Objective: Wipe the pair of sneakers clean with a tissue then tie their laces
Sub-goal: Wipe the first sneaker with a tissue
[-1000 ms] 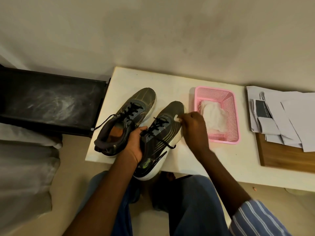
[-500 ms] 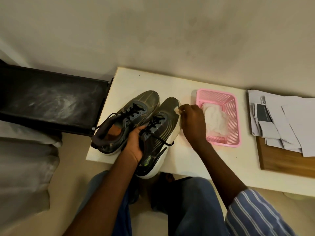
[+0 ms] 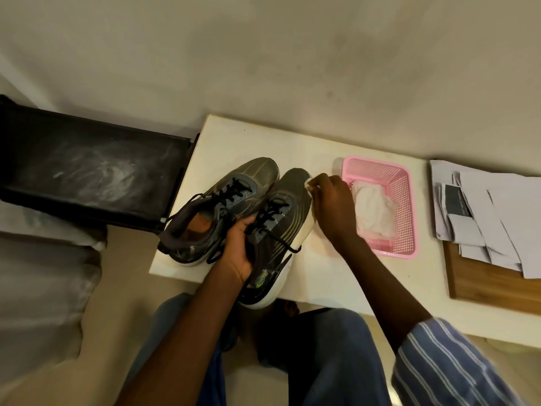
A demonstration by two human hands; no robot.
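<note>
grey-green mesh and a white sole mark the right sneaker (image 3: 281, 227), which lies on the pale desk (image 3: 322, 268) with its heel hanging over the near edge. the left hand (image 3: 238, 253) grips it around the tongue and collar, fingers curled over the loose black laces (image 3: 272, 221). the right hand (image 3: 330, 200) pinches a small white tissue (image 3: 308, 183) and presses it against the toe of that sneaker. the left sneaker (image 3: 222, 209) rests just beside it, touching along the side, its laces also untied. a pink plastic basket (image 3: 402, 194) stands near the right hand and holds a crumpled wad of white tissue (image 3: 373, 210). loose papers (image 3: 491, 212) lie on a wooden board (image 3: 491, 285) well apart to the right.
</note>
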